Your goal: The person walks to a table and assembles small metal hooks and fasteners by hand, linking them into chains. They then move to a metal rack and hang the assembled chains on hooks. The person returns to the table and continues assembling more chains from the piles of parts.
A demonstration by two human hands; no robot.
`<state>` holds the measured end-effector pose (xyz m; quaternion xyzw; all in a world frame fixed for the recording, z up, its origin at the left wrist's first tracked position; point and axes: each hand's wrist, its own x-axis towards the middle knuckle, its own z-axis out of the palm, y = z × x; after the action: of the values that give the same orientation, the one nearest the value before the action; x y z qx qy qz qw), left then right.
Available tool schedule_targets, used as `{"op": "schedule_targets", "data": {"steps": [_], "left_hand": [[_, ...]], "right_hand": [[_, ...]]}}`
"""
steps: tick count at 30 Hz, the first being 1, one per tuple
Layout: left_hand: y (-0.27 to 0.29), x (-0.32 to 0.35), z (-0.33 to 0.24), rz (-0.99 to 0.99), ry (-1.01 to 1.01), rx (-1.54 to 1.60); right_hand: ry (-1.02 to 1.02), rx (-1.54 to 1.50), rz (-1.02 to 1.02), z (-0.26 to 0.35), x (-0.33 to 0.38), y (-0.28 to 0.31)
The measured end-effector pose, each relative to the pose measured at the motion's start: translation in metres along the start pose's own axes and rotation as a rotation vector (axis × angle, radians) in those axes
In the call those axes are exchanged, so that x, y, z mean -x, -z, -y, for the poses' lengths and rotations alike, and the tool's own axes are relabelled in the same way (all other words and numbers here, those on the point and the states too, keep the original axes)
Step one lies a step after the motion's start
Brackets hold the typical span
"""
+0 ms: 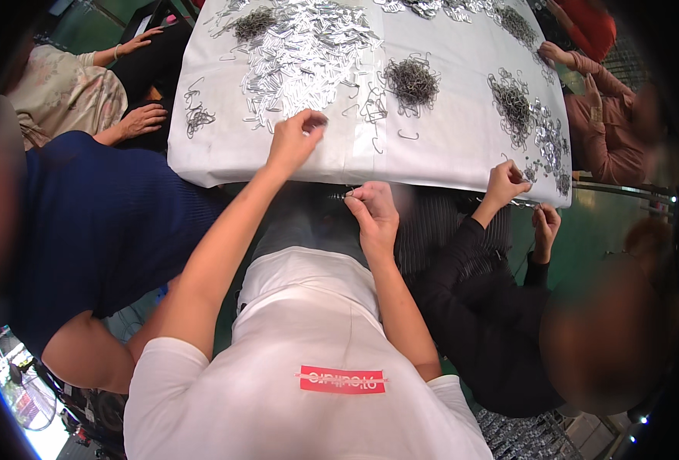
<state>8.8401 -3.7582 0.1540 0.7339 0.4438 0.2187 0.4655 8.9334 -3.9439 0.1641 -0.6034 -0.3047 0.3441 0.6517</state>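
My left hand is over the near edge of the white-covered table, thumb and fingers curled together. Whatever is between its fingertips is too blurred to name. Just beyond it spreads a big heap of small silver metal strips. My right hand is lower, in front of the table edge over my lap. Its thumb and forefinger pinch a thin metal piece with a ridged, spring-like look. Ahead of that hand lie loose wire hooks and a dark pile of wire hooks.
On my right, a person in black sleeves handles small parts at the table corner. A person in dark blue sits close on my left. More hook piles lie along the right side, and a small tangle of hooks at the left.
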Motion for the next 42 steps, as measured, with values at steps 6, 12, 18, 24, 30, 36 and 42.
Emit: {"op": "schedule_targets", "data": {"steps": [6,12,18,24,30,36,42], "left_hand": [[0.0,0.072,-0.045,0.173,0.114,0.538],[0.006,0.091,-0.055,0.116,0.044,0.488],[0.004,0.1,-0.049,0.024,-0.093,0.398],[0.006,0.099,-0.042,0.053,-0.092,0.392],[0.007,0.096,-0.036,0.046,-0.243,0.336],[0.003,0.099,-0.03,0.04,-0.237,0.364],[0.0,0.101,-0.027,0.051,-0.205,0.377]], "right_hand": [[0.012,0.076,0.015,0.003,0.0,-0.002],[0.068,0.152,0.027,0.002,-0.001,-0.006],[0.065,0.126,0.176,0.005,-0.01,0.004],[0.181,0.562,0.235,0.001,-0.08,0.038],[0.209,1.137,0.219,-0.033,-0.174,0.039],[0.326,1.319,0.373,-0.048,-0.197,0.042],[-0.069,0.704,0.153,-0.058,-0.179,0.045]]}}
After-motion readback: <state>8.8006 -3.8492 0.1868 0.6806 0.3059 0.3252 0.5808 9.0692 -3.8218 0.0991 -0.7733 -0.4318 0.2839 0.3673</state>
